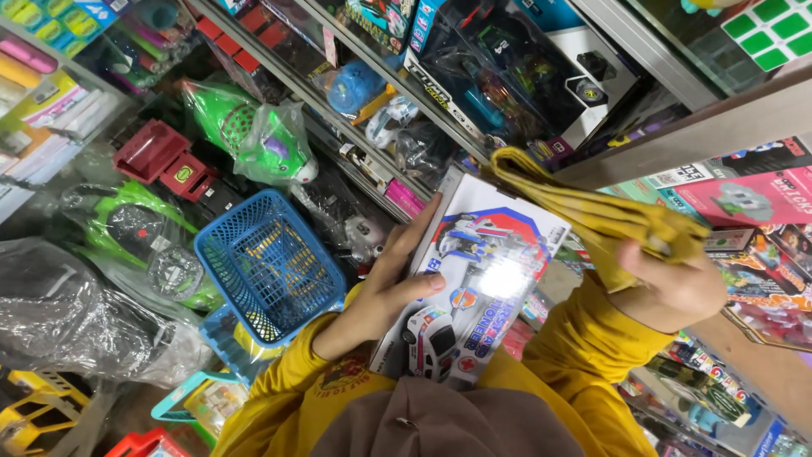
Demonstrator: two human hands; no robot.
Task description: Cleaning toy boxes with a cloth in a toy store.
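Head view: left hand (385, 292) grips white toy box (474, 279).

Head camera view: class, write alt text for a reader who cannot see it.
A person in yellow sleeves holds a white toy box with the left hand while the right hand grips a yellow cloth over it. A blue plastic basket and crowded toy shelves surround them.

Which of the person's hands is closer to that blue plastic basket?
Left. The left hand grips the toy box just beside the blue basket; the right hand holds a yellow cloth farther off, beyond the box.
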